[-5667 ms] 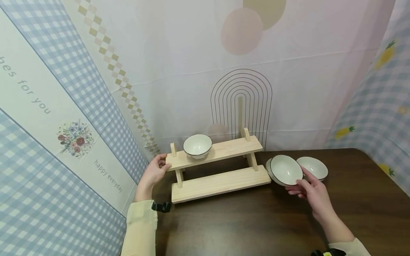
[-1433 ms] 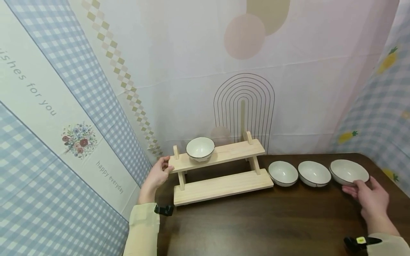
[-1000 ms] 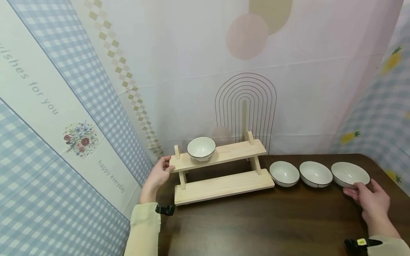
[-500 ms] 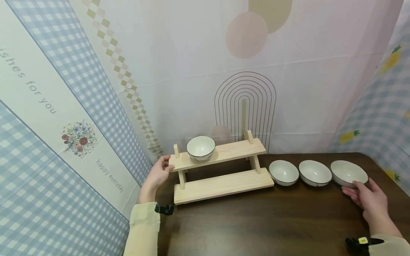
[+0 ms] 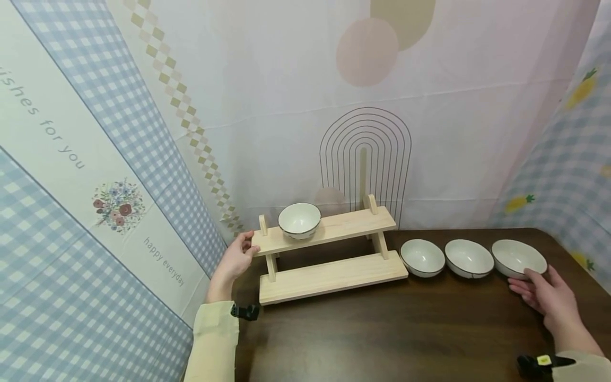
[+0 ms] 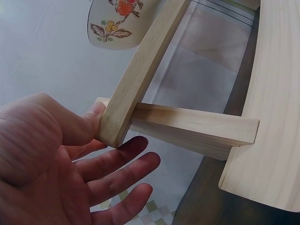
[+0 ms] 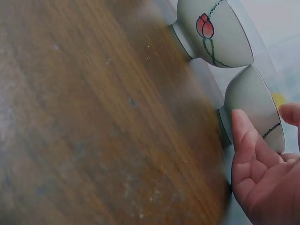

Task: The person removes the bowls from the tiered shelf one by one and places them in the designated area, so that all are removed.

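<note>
My left hand (image 5: pixel 234 260) grips the left end of the upper shelf on a two-tier wooden rack (image 5: pixel 353 224). In the left wrist view, thumb and index finger pinch the plank's end while the other fingers (image 6: pixel 126 183) spread loosely below. A white bowl (image 5: pixel 299 218) with a dark rim stands on that upper shelf. Right of the rack, three similar bowls stand in a row: a left one (image 5: pixel 422 257), a middle one (image 5: pixel 470 257) and a right one (image 5: pixel 515 255). My right hand (image 5: pixel 556 300) holds the right bowl, thumb over the rim, fingers against its outer wall.
The rack's lower shelf (image 5: pixel 329 278) is bare wood. Everything stands on a dark brown table (image 5: pixel 382 329). Behind it hangs a patterned curtain (image 5: pixel 267 132), and blue checked cloth (image 5: pixel 138 154) closes off the left side. The bowls sit very close together.
Several seconds ago my right hand held a bowl close beside the rack; it has since moved right, and three bowls now stand in a row. Over the last second almost nothing moves.
</note>
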`<action>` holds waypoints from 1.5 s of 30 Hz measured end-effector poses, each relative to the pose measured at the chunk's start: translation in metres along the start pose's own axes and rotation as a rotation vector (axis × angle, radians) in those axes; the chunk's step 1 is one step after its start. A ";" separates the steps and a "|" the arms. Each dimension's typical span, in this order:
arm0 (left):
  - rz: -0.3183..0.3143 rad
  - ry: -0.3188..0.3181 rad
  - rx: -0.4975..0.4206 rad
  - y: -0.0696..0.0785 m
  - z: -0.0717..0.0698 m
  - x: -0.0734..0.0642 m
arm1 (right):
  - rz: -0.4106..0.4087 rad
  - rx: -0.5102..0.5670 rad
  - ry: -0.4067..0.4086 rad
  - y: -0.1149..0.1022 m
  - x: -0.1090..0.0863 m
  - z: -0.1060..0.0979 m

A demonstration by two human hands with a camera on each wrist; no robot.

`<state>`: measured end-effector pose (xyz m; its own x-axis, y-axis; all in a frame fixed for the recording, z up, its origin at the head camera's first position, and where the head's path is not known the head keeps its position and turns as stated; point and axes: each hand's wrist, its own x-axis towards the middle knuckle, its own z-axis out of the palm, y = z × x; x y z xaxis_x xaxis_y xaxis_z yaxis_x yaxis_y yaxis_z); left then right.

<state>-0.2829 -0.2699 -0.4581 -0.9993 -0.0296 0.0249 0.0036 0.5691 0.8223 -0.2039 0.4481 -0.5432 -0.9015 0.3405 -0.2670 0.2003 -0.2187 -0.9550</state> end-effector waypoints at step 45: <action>-0.023 0.011 0.011 0.002 0.006 -0.004 | -0.721 -0.545 -0.162 -0.041 -0.039 0.306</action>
<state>-0.2793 -0.2632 -0.4599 -0.9986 -0.0521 0.0122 -0.0201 0.5775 0.8161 -0.2945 0.1646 -0.4538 -0.9130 0.0857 0.3988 -0.3151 0.4727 -0.8229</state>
